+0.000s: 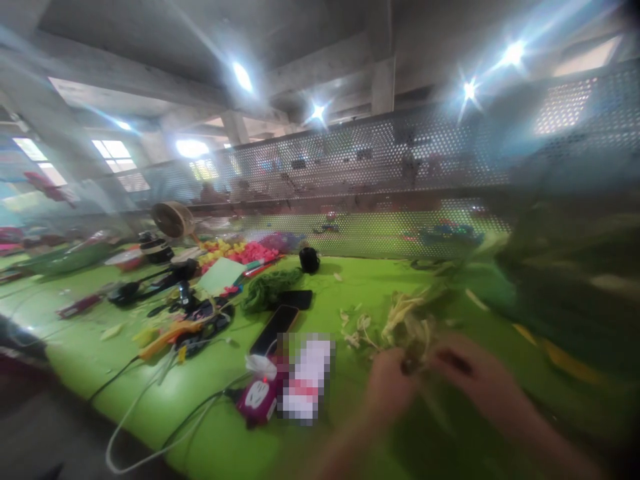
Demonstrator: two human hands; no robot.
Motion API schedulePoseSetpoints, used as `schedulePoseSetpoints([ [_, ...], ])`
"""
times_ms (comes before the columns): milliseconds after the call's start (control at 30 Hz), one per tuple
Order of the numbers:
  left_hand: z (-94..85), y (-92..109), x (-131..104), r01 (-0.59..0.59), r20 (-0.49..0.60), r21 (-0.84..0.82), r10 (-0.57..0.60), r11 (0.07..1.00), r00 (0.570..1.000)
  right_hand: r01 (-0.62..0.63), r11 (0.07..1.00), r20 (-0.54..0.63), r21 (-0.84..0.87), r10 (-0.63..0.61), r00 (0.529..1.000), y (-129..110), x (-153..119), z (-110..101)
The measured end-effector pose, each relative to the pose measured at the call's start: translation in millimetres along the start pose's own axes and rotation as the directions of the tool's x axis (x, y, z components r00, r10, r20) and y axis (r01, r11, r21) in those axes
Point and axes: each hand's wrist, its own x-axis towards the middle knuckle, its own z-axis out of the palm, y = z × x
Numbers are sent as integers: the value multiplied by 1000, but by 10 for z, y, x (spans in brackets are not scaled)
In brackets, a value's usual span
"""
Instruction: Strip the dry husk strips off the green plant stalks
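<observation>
At the lower right, my left hand [393, 380] is closed around the base of a bunch of pale yellow-green leafy pieces [405, 317], which fan out above it. Close beside it on the right is my right hand [457, 363], blurred, its fingers curled near the bunch; whether something is pinched in them cannot be made out. Small pale scraps [361, 328] lie on the green table [350, 287] left of the bunch.
Left of my hands are a pixelated pale item [307, 383], a purple box [259, 399] with cables, and a dark phone [276, 328]. An orange glue gun [167, 339] lies farther left. A perforated screen [350, 173] stands behind; a dark green mass [565, 300] fills the right.
</observation>
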Motion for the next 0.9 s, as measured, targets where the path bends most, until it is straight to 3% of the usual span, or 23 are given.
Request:
schedulePoseSetpoints([
  [167,12,72,-60,-98,-45,156,106,983,993,-8,997,-66,-72,3,998,63,-3,73],
  [300,24,111,-73,-94,-50,204,106,975,993,8,993,-82,-118,-18,996,81,-21,117],
  [600,32,180,-101,-111,-63,170,123,979,990,3,980,-195,-199,-43,980,58,-76,224],
  [900,45,221,-112,-88,-67,187,102,978,992,-23,976,-225,-215,-27,974,-5,-114,243],
])
